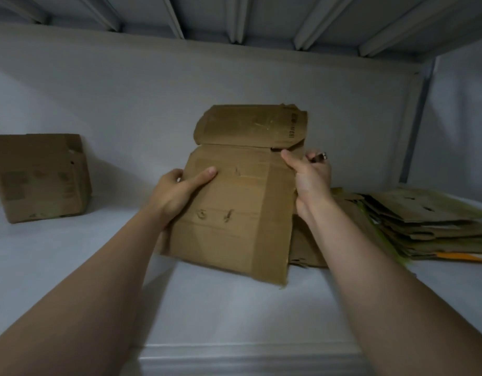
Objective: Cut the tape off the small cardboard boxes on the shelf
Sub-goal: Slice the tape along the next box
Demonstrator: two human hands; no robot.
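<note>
Left hand grips the left edge of a flattened box, thumb laid across the front face and fingers hidden behind. This steadies the panel so it does not fold or swing. The right hand pinches the right edge higher up, thumb on the front near the crease of the top flap. Its curled fingers also hold a slim dark tool with a metal band. That is probably the cutter, kept out of the way behind the cardboard while both hands manage the sheet.

The box is held tilted over the white shelf, face toward the camera, likely so its seams can be checked. Pale strips cross the face, but I cannot tell whether they are tape or only marks. Whether its lower edge touches the shelf is also unclear.

Just to its right lies a stack of flattened boxes, the natural place for this one if it is finished. Well apart on the left stands a boxy carton, not yet flattened, with patches on its side. It looks like the next piece of work, so the task seems well along but not done.
</note>
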